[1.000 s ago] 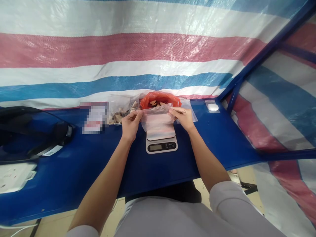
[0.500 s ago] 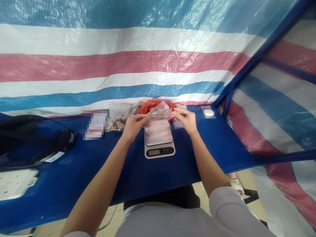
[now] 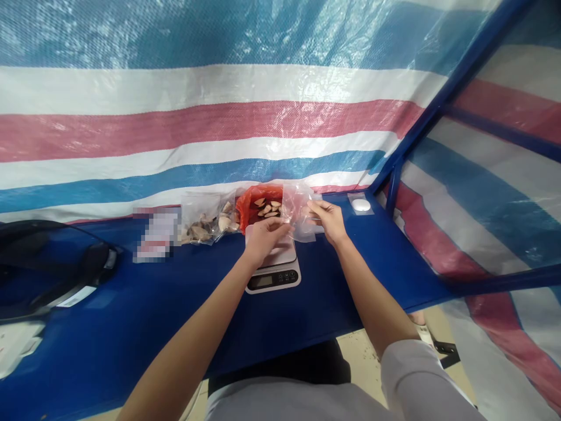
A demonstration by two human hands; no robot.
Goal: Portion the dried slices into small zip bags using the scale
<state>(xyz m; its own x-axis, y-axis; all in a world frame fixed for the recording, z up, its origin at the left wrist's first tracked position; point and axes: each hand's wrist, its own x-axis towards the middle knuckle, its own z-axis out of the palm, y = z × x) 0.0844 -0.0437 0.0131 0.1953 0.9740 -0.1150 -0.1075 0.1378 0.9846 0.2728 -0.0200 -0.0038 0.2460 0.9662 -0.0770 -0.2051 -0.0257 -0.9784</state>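
A clear plastic bag (image 3: pixel 300 213) is stretched upright between my two hands. My left hand (image 3: pixel 268 235), above the scale's plate, pinches its left edge. On the right side my right hand (image 3: pixel 326 217) grips the bag with thumb and fingers. Below my left hand lies a white kitchen scale (image 3: pixel 284 279) with a dark display strip; my hand covers part of its plate. Just behind, an open red plastic bag (image 3: pixel 246 202) holds several brown, pale-edged slices (image 3: pixel 269 206). The clear bag overlaps the red bag's right side.
Clear bags of brown pieces (image 3: pixel 199 231) stand left of the red bag. A small packet with a white item (image 3: pixel 361 205) lies at the right. Black straps (image 3: pixel 56 263) and a white power strip (image 3: pixel 17 345) are at the left of the blue table (image 3: pixel 175 327). Striped sheeting rises behind.
The clear bag has gone from lying slanted to upright and spread wider, slightly right of the scale. My left hand has moved right, over the scale. The slices in the red bag now show.
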